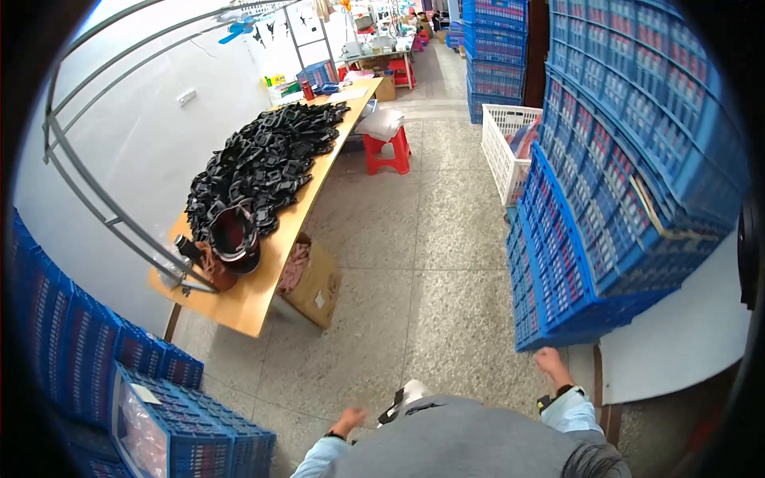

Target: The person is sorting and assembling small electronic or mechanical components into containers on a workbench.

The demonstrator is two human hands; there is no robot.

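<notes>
Low in the picture hangs my left hand point(348, 422), smeared by motion, over the speckled floor point(373, 319). Its fingers do not show clearly, and I see nothing held in it. Farther right, my right hand point(550, 361) has its fingers curled in, with no object showing in them. Closest to that hand are the lower blue crates point(550, 247) of the right-hand stack. On the wooden table point(255, 311) to the left lies a large heap of black strapped pieces point(259, 155). A dark, round, open container point(235, 235) stands at the heap's near end.
A cardboard box point(319, 283) with pinkish contents stands under the table edge. Ahead are a red stool point(388, 154) with a pale bundle and a white basket point(500, 155). Blue crates point(199, 422) fill the near left; a metal frame point(96, 187) rises beside the table.
</notes>
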